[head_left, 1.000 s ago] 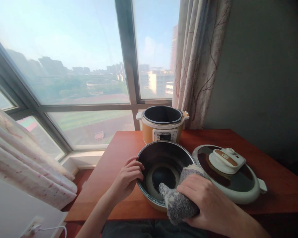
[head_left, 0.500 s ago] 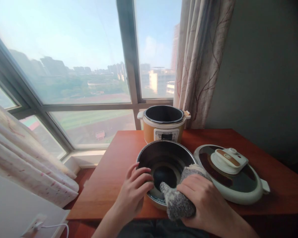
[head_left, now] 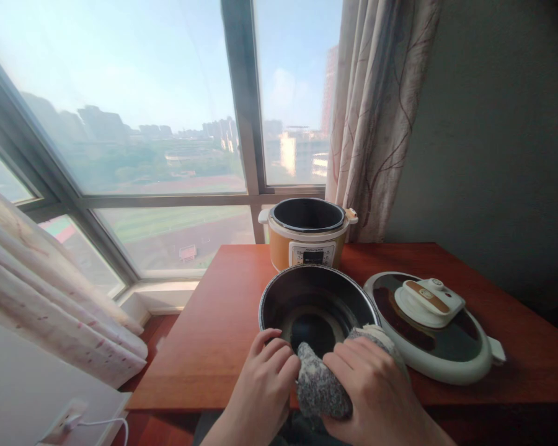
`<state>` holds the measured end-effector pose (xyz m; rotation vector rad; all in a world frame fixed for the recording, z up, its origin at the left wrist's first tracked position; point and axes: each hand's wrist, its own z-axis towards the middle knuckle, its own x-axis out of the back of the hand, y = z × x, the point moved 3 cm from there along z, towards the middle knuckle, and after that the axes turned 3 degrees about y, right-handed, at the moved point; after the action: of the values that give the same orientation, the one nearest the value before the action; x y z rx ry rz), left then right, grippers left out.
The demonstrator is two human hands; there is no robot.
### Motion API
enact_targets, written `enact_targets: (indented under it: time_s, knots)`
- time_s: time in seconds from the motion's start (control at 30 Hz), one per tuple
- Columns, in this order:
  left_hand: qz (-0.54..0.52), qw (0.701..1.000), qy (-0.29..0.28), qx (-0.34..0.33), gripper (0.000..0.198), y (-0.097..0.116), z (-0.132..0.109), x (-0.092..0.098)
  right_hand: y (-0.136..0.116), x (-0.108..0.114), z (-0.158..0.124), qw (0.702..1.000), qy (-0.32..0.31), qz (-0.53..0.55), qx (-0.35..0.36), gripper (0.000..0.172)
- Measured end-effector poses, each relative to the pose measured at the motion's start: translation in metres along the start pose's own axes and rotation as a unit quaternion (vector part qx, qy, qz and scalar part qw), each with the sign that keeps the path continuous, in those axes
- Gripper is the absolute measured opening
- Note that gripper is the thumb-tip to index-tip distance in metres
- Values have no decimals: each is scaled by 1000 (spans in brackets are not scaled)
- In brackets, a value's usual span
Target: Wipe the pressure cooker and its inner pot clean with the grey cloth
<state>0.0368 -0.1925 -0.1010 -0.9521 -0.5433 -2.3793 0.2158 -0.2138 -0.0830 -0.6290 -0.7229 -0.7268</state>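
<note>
Table edge [head_left: 223, 396] runs right under my wrists, and the black inner pot [head_left: 317, 310] sits at that near edge, its near rim hidden behind my hands. My left hand [head_left: 267, 387] rests on the near-left rim, fingers curled together over the lip and dipping inside. My right hand [head_left: 369, 396] is clamped on a grey fuzzy cloth [head_left: 317, 387], fingers wrapped over it, pressing it across the near rim, with a fold of it lying on the right rim. Both hands sit just beside each other, almost touching.

I see open room on the left: the red-brown top is bare from the pot out to the left edge and back toward the window [head_left: 121, 124]. On the right, little room: the round lid [head_left: 434, 337] with its white handle lies flat just beside the pot, near the right-hand near corner. Directly behind, the orange cooker base [head_left: 307, 238] stands at the far edge, just beyond the pot's far rim. A curtain [head_left: 376, 111] hangs behind the cooker at the far right, against the wall. Below the left edge, another curtain [head_left: 51, 310] drapes.
</note>
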Motion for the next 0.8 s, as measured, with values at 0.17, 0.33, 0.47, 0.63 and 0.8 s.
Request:
enact_targets:
  time_s: [0.17,0.33,0.47,0.63,0.8]
  knots:
    - [-50,999,-3,-20,23,-19,8,4,6,4,3,999,-40,16,-3,34]
    - [-124,990,-29,-55,28,-50,15,8,17,9,4,993,-110,37,-26,29]
    - [-156,985,-56,-43,31,-73,21,10,31,18,2,984,-164,65,-20,26]
    - [-185,978,-91,-25,32,-92,30,9,50,29,4,976,-197,92,20,31]
    - [-164,983,-79,-14,33,-87,30,10,51,29,4,981,-176,77,12,34]
